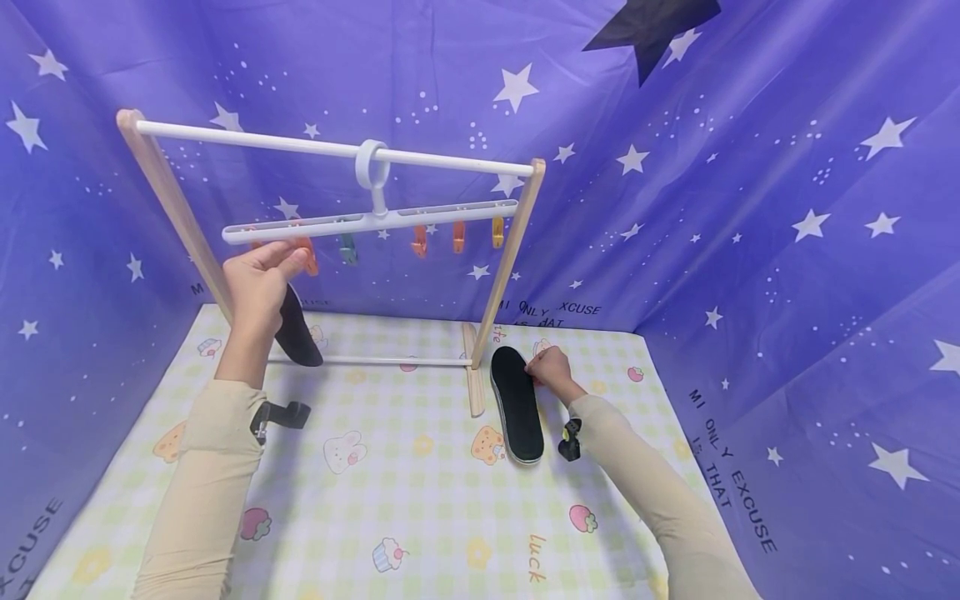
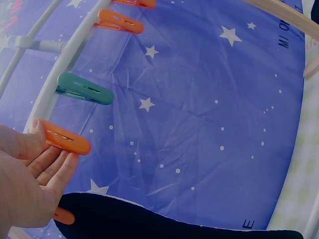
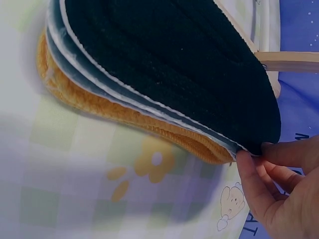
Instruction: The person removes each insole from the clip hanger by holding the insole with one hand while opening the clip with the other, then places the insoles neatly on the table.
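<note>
My left hand [image 1: 258,283] is raised at the left end of a white hanger [image 1: 315,227], its thumb and fingers pinching an orange clip [image 2: 67,138]. Just beside that hand a black insole [image 1: 300,333] hangs downward, with another orange clip [image 2: 64,215] at its upper end in the left wrist view. Low on the right, my right hand [image 1: 551,371] pinches the edge of the top black insole [image 1: 517,408] on a stack lying on the table. The right wrist view shows pale layers and a fuzzy yellow insole [image 3: 149,127] beneath it.
The hanger hangs from the top bar [image 1: 450,161] of a wood-and-white rack. Along it are a green clip [image 1: 348,247], more orange clips and a yellow clip [image 1: 497,232]. A checked cloth [image 1: 427,500] covers the table; purple star curtains [image 1: 750,167] surround it.
</note>
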Motion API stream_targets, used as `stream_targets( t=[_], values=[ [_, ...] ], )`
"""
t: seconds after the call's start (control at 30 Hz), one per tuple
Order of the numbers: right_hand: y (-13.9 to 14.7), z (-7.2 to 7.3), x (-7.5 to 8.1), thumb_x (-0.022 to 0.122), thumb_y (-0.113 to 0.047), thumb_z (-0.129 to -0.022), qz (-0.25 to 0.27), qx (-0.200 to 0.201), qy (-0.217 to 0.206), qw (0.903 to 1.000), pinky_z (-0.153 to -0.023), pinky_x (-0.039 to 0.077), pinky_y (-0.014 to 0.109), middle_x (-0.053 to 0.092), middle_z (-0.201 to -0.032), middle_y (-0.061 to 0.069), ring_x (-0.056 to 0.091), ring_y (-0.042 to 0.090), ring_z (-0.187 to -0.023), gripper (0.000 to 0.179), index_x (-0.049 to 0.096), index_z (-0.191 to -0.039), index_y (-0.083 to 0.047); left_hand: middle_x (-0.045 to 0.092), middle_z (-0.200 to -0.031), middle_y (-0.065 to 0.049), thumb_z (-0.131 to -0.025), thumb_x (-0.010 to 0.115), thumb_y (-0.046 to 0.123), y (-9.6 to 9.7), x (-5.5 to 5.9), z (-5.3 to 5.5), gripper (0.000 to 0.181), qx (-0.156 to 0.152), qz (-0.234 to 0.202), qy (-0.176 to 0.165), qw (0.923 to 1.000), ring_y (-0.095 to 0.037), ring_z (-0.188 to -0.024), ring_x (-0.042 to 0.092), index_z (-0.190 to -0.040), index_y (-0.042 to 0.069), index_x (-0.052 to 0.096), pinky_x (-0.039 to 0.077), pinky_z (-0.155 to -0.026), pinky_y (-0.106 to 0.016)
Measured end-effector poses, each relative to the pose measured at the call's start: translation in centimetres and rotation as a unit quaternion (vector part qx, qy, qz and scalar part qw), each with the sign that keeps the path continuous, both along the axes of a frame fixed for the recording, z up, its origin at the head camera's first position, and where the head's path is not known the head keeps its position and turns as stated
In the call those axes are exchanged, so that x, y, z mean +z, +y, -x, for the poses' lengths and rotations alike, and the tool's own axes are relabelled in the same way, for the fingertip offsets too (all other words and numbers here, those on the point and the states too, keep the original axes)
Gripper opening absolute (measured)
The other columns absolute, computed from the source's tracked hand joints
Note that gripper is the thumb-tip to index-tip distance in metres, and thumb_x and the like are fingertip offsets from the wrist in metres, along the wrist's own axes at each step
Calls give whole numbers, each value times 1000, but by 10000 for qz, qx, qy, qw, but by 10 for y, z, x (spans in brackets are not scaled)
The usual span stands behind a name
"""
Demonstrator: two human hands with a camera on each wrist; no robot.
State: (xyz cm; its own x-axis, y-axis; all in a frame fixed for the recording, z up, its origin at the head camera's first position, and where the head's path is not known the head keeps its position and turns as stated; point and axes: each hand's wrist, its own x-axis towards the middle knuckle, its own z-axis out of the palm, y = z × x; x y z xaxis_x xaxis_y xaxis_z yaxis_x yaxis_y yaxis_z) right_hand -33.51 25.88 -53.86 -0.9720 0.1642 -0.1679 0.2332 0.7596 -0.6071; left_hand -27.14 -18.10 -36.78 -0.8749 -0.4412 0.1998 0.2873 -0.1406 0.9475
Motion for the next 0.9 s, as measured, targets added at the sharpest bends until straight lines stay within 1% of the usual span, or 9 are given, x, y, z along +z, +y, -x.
stream_targets(
  t=[0.1, 0.17, 0.33, 0.4, 0.47, 0.57, 0.67, 0.77, 0.9],
  values=[
    [-1, -1, 2, 72, -1, -81, -146, -13, 22, 9999, -50, 56, 25, 70, -59, 9, 60, 10, -44, 10, 75, -72, 4, 74, -68, 10, -89, 73, -6, 0, 0, 0, 16, -11, -38, -17, 10000, -5, -65, 70, -101, 2, 80, 52, -78, -17],
    [-3, -2, 3, 71, -1, -81, -169, -63, 4, 9998, -50, 55, 24, 70, -59, 9, 60, 10, -44, 11, 75, -72, 4, 74, -68, 10, -89, 73, -6, 0, 0, 0, 16, -11, -16, -14, 10000, -5, -66, 70, -100, 3, 81, 52, -78, -16],
    [-6, -4, 6, 70, -1, -81, -156, -176, -68, 9997, -52, 59, 28, 71, -61, 10, 62, 13, -46, 10, 75, -74, 4, 74, -68, 10, -89, 72, -6, 0, 0, 0, 16, -37, -5, -2, 10000, -5, -65, 70, -102, 1, 80, 53, -78, -16],
    [-7, -4, 7, 70, -1, -81, -197, -243, -114, 9994, -53, 60, 31, 69, -59, 10, 67, 21, -49, 12, 73, -70, 3, 74, -68, 10, -89, 72, -7, 1, 0, -1, 16, -36, 3, -10, 10000, -6, -64, 70, -103, -1, 79, 53, -78, -16],
    [-8, -4, 8, 71, -2, -81, -295, -279, -142, 9991, -52, 60, 31, 67, -56, 7, 72, 30, -57, 16, 70, -65, -1, 74, -68, 10, -89, 72, -7, 1, 0, -1, 16, -35, 18, -10, 10000, -5, -65, 70, -104, -2, 78, 53, -78, -15],
    [-9, -5, 9, 72, -3, -81, -413, -301, -155, 9986, -51, 58, 29, 63, -53, 4, 75, 34, -68, 21, 66, -62, -5, 73, -67, 10, -90, 71, -8, 1, 1, -2, 16, -27, 69, 20, 10000, -5, -65, 69, -103, -4, 78, 54, -78, -15],
    [-8, -6, 9, 74, -4, -81, -499, -260, -104, 9984, -51, 56, 27, 62, -52, 3, 74, 31, -62, 19, 67, -64, -4, 74, -68, 10, -90, 71, -8, 1, 1, -2, 16, -70, 118, 97, 9999, -5, -64, 70, -103, -4, 78, 54, -78, -15],
    [-7, -5, 9, 75, -4, -81, -541, -225, -65, 9983, -51, 55, 26, 62, -52, 2, 69, 22, -51, 18, 68, -65, -3, 74, -69, 11, -90, 70, -9, 1, 1, -3, 17, -131, 148, 207, 9996, -5, -64, 70, -105, -5, 77, 55, -77, -15],
    [-7, -5, 9, 76, -5, -81, -566, -215, -96, 9981, -52, 55, 26, 62, -52, 3, 62, 15, -45, 17, 69, -66, -3, 75, -72, 11, -90, 69, -10, 2, 0, -3, 20, -193, 146, 305, 9992, -5, -66, 70, -109, -8, 75, 55, -77, -14]
  ],
)
